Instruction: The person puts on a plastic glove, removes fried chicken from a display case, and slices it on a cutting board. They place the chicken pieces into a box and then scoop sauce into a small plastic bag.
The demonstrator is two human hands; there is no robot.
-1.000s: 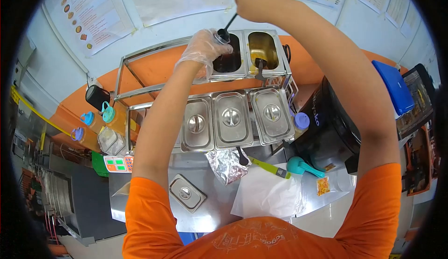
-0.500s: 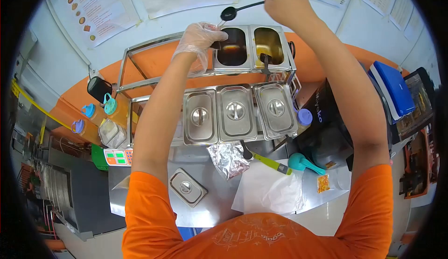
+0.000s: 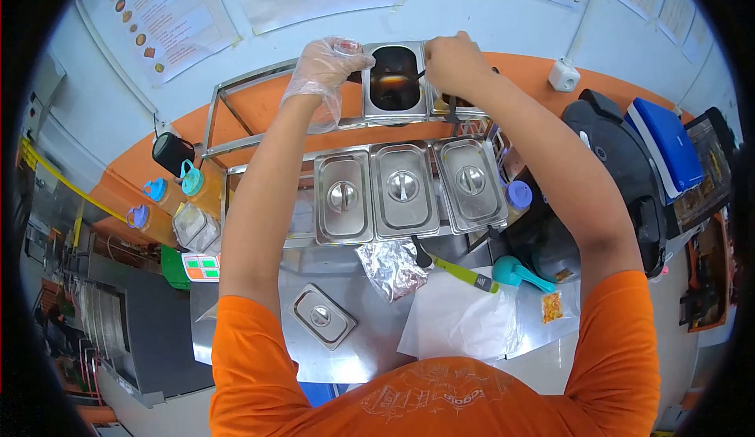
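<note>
My left hand (image 3: 326, 66), in a clear plastic glove, is closed around a small clear container (image 3: 347, 47) with red on it, just left of a steel pan (image 3: 366, 95) of dark liquid. Something dark pokes out below the fingers; I cannot make out what. My right hand (image 3: 456, 63), bare, grips the black handle of a ladle (image 3: 422, 75) between the two upper pans. The ladle's bowl is hidden, apparently down in the dark liquid. Partly behind my right hand is a second steel pan (image 3: 434, 105) with another dark handle (image 3: 451, 110) in it.
Several lidded steel pans (image 3: 403, 188) sit on the rack below. On the counter are a small lidded pan (image 3: 323, 317), crumpled foil (image 3: 392, 270), a green-handled tool (image 3: 464, 273), white paper (image 3: 456, 319) and a teal scoop (image 3: 523, 274). A black cooker (image 3: 602, 169) stands right, bottles (image 3: 200, 185) left.
My right hand has brought the ladle down from above my left hand to the dark-liquid pan. My left hand has shifted slightly left, still holding the small container.
</note>
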